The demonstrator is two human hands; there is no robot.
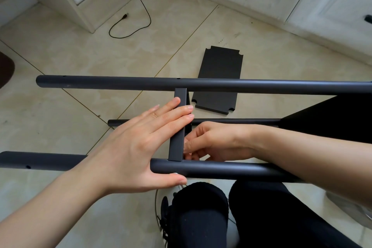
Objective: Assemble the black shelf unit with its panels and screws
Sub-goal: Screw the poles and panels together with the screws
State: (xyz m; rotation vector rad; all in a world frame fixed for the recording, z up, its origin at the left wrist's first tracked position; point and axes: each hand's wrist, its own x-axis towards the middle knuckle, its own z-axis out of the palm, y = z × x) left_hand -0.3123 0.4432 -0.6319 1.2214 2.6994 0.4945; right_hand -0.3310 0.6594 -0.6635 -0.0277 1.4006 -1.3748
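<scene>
Shelf frame: your matte black shelf frame lay on its side above the tiled floor, round posts joined by a flat crossbar.
Writing: none could be read.
Direction: the posts ran left to right; the crossbar ran near to far.
Left hand: your left hand lay spread, fingers straight across the crossbar, thumb under the near post.
Right hand: your right hand curled its fingers against the crossbar's right side; what it pinched could not be told.
Loose panel: a black panel lay flat on the floor beyond the frame.
</scene>
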